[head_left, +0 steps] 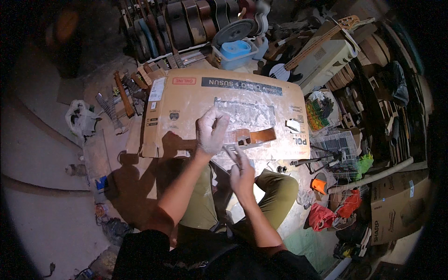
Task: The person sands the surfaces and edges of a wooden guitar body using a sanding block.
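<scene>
My left hand [212,130], coated in pale dust, is closed in a pinch above the near half of a large cardboard sheet [179,93]; what it holds, if anything, is too small to tell. My right hand [240,172], also dusty, sits lower, fingers curled round a thin object near the sheet's front edge, which I cannot make out. Just beyond it lies a brown wooden piece [261,135], perhaps a hand plane, with a dark opening. A small white item [293,125] rests at the sheet's right, and grey dust covers its middle.
Guitar bodies [193,23] stand behind blue tubs [235,49]. Wooden necks [123,93] lie left of the sheet. A banjo-like instrument [280,71], a wire cage [345,144], red bags [321,217] and a box [399,205] crowd the right. My knees are below the sheet.
</scene>
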A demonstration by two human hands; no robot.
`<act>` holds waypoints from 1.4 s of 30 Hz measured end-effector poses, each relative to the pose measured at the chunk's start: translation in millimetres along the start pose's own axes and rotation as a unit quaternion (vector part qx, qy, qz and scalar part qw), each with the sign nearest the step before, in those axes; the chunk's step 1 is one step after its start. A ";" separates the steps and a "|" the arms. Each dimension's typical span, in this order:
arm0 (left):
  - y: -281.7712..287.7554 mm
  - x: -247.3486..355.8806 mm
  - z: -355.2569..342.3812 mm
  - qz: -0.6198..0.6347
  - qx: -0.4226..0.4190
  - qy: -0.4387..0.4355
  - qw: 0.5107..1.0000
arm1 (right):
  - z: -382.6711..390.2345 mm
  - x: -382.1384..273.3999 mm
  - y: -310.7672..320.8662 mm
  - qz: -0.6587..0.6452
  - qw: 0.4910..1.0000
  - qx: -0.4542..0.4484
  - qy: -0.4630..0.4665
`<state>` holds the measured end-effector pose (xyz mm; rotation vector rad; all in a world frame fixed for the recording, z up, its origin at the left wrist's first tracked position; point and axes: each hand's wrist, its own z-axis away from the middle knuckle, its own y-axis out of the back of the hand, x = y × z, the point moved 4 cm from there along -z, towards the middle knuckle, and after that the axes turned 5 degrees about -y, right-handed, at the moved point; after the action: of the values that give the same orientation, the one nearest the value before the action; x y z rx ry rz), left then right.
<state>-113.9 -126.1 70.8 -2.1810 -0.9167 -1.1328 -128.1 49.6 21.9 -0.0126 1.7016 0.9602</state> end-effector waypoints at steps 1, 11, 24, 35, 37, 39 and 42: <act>0.5 -0.4 2.4 -0.007 -0.008 0.012 1.000 | -0.8 6.7 3.3 -0.045 0.998 0.024 0.023; 6.0 19.7 27.2 -0.070 -0.036 -0.008 0.997 | -35.1 -24.4 -7.0 0.090 0.993 -0.066 -0.026; 6.9 -3.3 31.4 -0.007 -0.018 0.023 1.000 | -3.9 -13.6 -7.5 0.090 0.992 -0.061 -0.058; 9.6 -5.1 29.2 0.012 -0.013 0.054 0.998 | -22.0 -0.2 -13.9 0.099 0.994 0.000 0.048; 16.9 -4.7 20.7 0.007 -0.004 0.029 1.000 | -8.2 -8.1 -17.4 0.099 0.994 0.007 0.044; 3.3 10.1 24.9 -0.009 -0.009 -0.007 1.000 | -5.1 -9.9 -8.4 0.087 0.996 0.021 0.031; 5.0 5.5 24.2 -0.007 -0.015 0.018 1.000 | -23.6 -9.1 -8.3 0.109 0.994 -0.008 0.022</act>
<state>-95.7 -110.7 62.2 -2.1745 -0.9059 -1.1956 -139.8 26.0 25.4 0.1444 1.7603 1.1424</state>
